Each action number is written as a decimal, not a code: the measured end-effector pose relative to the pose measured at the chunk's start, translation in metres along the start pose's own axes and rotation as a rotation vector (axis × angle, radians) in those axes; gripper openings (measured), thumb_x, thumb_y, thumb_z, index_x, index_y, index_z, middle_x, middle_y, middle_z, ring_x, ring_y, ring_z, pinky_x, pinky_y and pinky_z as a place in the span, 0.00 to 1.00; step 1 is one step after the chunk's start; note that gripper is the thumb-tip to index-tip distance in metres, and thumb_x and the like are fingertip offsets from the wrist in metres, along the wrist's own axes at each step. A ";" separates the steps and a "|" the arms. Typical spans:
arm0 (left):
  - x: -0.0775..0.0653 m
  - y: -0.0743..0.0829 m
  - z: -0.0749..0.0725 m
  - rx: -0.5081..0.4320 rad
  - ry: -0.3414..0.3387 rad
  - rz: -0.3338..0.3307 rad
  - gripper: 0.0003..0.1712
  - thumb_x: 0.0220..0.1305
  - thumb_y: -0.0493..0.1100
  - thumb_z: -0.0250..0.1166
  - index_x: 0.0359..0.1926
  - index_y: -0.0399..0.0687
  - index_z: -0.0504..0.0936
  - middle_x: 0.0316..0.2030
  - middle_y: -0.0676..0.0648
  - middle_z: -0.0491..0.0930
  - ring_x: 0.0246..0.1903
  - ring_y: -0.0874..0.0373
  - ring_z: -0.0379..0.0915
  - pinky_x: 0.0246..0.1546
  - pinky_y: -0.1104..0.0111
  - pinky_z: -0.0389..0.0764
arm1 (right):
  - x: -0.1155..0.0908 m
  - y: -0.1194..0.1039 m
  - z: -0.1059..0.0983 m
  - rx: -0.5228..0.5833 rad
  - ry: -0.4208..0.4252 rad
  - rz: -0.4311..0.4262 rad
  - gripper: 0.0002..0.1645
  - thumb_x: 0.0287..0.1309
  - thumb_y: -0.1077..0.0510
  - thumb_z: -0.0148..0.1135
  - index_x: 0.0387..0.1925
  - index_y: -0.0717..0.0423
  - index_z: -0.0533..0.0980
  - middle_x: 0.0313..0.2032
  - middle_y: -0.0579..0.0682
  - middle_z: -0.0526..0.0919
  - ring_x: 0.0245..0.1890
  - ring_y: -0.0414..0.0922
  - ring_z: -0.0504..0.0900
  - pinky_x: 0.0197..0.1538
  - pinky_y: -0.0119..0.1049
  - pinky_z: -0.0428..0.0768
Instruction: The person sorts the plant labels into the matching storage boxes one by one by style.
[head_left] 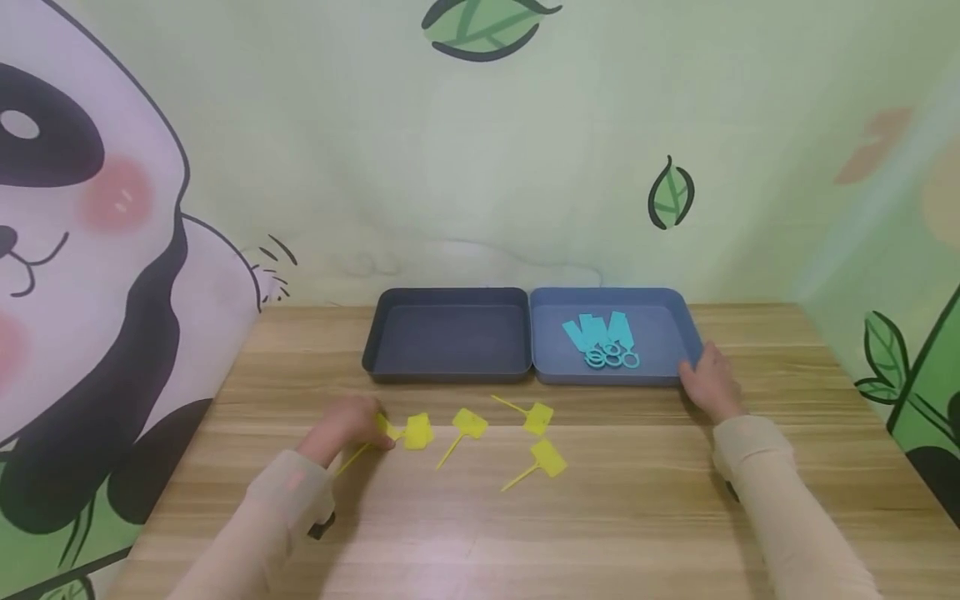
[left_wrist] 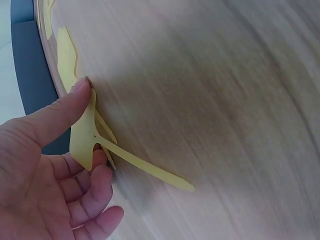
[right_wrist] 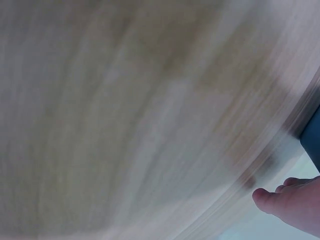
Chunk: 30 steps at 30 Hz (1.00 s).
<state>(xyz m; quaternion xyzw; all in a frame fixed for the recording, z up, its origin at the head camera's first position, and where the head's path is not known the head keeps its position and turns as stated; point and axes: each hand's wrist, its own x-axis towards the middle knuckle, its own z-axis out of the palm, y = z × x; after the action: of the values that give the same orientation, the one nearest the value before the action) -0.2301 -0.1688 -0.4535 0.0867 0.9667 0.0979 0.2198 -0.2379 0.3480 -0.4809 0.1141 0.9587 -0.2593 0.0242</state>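
My left hand (head_left: 351, 421) pinches a yellow T-shaped plant label (left_wrist: 84, 135) between thumb and fingers, its thin stem pointing away from the palm. Another stem shows behind it. Just to the right lies a yellow piece (head_left: 418, 431), and further right are more yellow labels, one with its stem toward me (head_left: 470, 423), one upper (head_left: 538, 418) and one lower (head_left: 550, 458). My right hand (head_left: 712, 385) rests at the front right corner of the blue tray (head_left: 652, 373), fingers extended along its side. Several teal tags with rings (head_left: 597, 333) lie in that tray.
A dark navy tray (head_left: 450, 375) stands directly left of the blue one, their sides together. Behind both rises a wall (head_left: 360, 167) painted with a panda and leaves. The wooden table (head_left: 420, 533) extends toward me.
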 end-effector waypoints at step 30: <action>0.000 -0.019 -0.028 -0.623 -0.239 0.209 0.09 0.53 0.29 0.55 0.38 0.30 0.71 0.27 0.48 0.74 0.25 0.63 0.72 0.31 0.70 0.75 | -0.001 -0.008 0.001 0.042 -0.006 -0.034 0.41 0.61 0.50 0.32 0.62 0.78 0.35 0.60 0.78 0.46 0.60 0.71 0.49 0.57 0.63 0.55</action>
<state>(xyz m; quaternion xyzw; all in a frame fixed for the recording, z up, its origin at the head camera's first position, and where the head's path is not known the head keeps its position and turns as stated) -0.2446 -0.1914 -0.4333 0.1247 0.8437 0.3996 0.3361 -0.2386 0.3405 -0.4778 0.0976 0.9548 -0.2800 0.0204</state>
